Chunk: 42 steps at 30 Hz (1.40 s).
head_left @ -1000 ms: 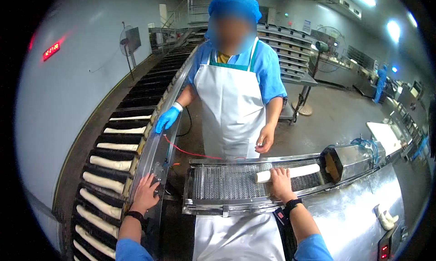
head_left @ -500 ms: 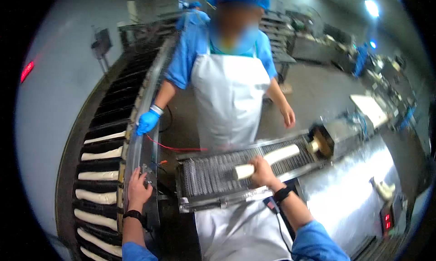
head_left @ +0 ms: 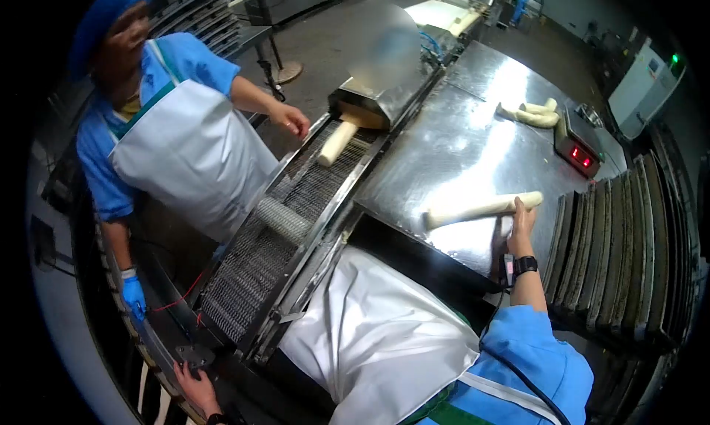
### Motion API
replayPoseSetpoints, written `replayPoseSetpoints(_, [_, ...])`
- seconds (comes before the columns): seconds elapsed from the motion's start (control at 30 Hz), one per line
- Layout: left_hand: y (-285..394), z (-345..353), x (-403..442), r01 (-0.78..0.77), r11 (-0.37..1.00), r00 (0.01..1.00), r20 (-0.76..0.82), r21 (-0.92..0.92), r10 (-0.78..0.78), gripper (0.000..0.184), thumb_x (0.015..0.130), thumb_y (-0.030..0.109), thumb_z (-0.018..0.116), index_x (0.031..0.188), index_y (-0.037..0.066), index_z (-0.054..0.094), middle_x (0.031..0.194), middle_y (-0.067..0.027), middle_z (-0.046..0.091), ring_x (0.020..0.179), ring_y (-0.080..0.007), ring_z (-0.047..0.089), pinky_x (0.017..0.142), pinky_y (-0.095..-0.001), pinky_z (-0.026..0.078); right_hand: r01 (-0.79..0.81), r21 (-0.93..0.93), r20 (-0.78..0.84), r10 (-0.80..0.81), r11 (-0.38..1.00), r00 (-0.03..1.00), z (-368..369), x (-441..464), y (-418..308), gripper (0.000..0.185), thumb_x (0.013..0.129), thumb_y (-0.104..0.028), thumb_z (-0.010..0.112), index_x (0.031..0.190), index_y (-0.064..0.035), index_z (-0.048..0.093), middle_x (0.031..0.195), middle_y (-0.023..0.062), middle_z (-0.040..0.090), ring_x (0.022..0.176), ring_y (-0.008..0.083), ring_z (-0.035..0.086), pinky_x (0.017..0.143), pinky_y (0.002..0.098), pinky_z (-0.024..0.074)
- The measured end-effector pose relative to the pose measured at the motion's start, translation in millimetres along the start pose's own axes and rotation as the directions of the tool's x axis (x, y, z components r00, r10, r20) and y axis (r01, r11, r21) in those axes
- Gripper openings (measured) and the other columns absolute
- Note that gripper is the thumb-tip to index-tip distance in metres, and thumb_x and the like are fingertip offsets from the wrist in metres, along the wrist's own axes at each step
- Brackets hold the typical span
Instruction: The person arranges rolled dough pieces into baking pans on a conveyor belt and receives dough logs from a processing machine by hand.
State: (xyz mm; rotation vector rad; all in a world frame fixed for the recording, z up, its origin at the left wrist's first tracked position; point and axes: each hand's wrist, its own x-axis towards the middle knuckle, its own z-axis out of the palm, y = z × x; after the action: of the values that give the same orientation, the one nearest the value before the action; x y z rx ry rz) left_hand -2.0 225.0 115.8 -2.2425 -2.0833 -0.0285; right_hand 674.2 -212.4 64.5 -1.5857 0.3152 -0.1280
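A long pale dough roll (head_left: 473,211) lies along the front edge of the steel table (head_left: 414,155). My right hand (head_left: 522,224) grips it near its right end, fingers against its far side. Down at the lower left, my left hand (head_left: 195,389) rests by a dark metal fitting (head_left: 194,355) on the conveyor side, fingers apart and nothing in them. Another dough roll (head_left: 339,143) comes out of the machine opening onto the mesh belt (head_left: 244,277).
A co-worker in a white apron (head_left: 196,144) stands across the mesh belt, with a blue-gloved hand (head_left: 133,296) at the side rail. Several short dough pieces (head_left: 536,114) lie beside a scale (head_left: 579,145) with red digits. Stacked trays (head_left: 629,240) stand at the right.
My view has swung to the right. My right hand has carried a dough roll from the mesh belt to the steel table. My left hand stays by the fitting.
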Motion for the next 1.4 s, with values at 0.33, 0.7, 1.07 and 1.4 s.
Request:
replayPoseSetpoints(0.33, [-56, 40, -16, -0.100, 0.995, 0.993, -0.058, 0.014, 0.100, 0.042, 0.082, 0.008, 0.060, 0.121, -0.005, 0.058, 0.149, -0.0149, 0.035, 0.140, -0.0319, 0.029, 0.113, -0.0446, 0.033, 0.350, -0.693, 0.298, -0.191, 0.630, 0.935, 59, 148, 37, 0.104, 0.074, -0.027, 0.069, 0.147, 0.0109, 0.005, 0.150, 0.0385, 0.010, 0.142, 0.0488, 0.007, 0.119, 0.0440, 0.0080])
replayPoseSetpoints(0.7, [-6, 2, -35, -0.090, 0.990, 0.993, -0.085, -0.106, 0.081, 0.037, 0.080, 0.007, 0.060, 0.116, -0.005, 0.060, 0.146, -0.0178, 0.040, 0.138, -0.0343, 0.032, 0.114, -0.0434, 0.029, 0.906, -0.412, 0.905, -0.071, 0.099, 0.419, 197, -1, -1, 0.066, 0.076, -0.013, 0.063, 0.138, -0.0017, 0.042, 0.152, 0.0313, 0.016, 0.138, 0.0517, 0.021, 0.113, 0.0480, 0.0296])
replayPoseSetpoints(1.07, [11, 32, -47, -0.050, 0.958, 0.984, -0.178, -0.283, -0.001, 0.037, 0.075, 0.011, 0.067, 0.111, 0.002, 0.065, 0.141, -0.0150, 0.046, 0.135, -0.0299, 0.038, 0.110, -0.0399, 0.035, 0.941, -0.260, 0.867, -0.376, 0.218, 0.327, 154, 40, 38, 0.065, 0.075, -0.003, 0.060, 0.138, -0.0019, 0.044, 0.127, 0.0272, 0.048, 0.112, 0.0405, 0.053, 0.098, 0.0422, 0.0432])
replayPoseSetpoints(1.4, [13, 32, -44, -0.006, 0.953, 0.989, -0.143, -0.303, -0.039, 0.034, 0.077, 0.012, 0.064, 0.109, 0.002, 0.067, 0.143, -0.0144, 0.045, 0.136, -0.0287, 0.036, 0.112, -0.0400, 0.034, 0.779, -0.492, 0.837, -0.033, 0.389, 0.546, 159, 116, 62, 0.027, 0.070, -0.012, 0.067, 0.087, 0.0064, 0.059, 0.074, 0.0108, 0.061, 0.061, 0.0232, 0.061, 0.056, 0.0356, 0.0493])
